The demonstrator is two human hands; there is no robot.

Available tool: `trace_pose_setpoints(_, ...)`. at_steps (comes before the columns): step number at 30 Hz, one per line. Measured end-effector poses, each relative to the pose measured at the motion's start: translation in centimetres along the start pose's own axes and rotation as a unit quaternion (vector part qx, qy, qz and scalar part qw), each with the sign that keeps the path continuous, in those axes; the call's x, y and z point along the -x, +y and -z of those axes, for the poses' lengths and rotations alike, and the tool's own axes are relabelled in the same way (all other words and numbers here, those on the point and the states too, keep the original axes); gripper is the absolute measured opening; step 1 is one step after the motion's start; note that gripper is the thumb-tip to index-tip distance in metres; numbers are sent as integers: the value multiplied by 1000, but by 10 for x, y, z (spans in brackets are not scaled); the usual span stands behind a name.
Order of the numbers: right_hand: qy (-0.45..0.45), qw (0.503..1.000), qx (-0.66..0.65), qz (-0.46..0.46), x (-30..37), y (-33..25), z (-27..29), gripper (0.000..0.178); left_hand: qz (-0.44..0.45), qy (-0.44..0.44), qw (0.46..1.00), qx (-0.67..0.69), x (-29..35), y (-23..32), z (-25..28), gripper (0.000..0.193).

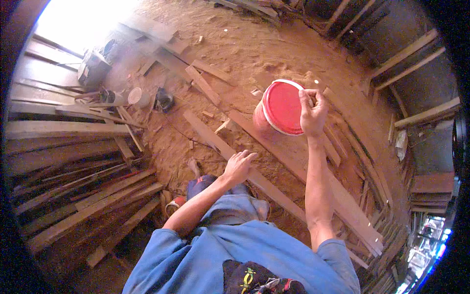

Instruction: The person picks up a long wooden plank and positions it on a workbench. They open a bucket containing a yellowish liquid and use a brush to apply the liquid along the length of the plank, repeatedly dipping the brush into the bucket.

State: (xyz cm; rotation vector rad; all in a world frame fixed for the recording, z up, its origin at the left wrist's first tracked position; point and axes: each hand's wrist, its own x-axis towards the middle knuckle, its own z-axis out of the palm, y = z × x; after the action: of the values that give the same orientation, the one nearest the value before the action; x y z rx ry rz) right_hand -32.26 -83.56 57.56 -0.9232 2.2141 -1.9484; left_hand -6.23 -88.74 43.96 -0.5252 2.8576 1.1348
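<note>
Boards litter the ground. Right hand grips the bucket, apparently holding; moving it would need steadiness. Nearer, left hand looks slack, empty.

A hand could pass over the sandy floor beyond the bucket. Planks lie low across the gap between left hand and right hand; stacked timber blocks the left side, and beams seem to crowd the dim right edge.
</note>
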Motion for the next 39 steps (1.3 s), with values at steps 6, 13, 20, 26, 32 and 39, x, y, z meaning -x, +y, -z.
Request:
trace_pose_setpoints(6, -7, 1000, 30, 0, -9, -4, 1, 17, -8, -22, 999, 47, 34, -23, 17, 44)
trace_pose_setpoints(13, -28, 999, 19, 3, -21, 30, -1, 20, 279, 101, 954, 54, 161, -179, -4, 37)
trace_pose_setpoints(20, -35, 996, -29, -76, -26, 45, 1, 21, 598, 133, 787, 69, 371, -241, -104, 43)
trace_pose_setpoints(26, -57, 969, -116, -210, -36, 48, 22, 24, 520, 87, 837, 145, 396, -221, -198, 47)
trace_pose_setpoints(32, -89, 985, 67, -134, -77, 117, 60, 32, 451, 269, 804, 278, 371, -229, -251, 38)
trace_pose_setpoints(39, -151, 918, -192, -314, -64, 186, 61, 47, 546, 226, 786, 179, 363, -198, -193, 45)
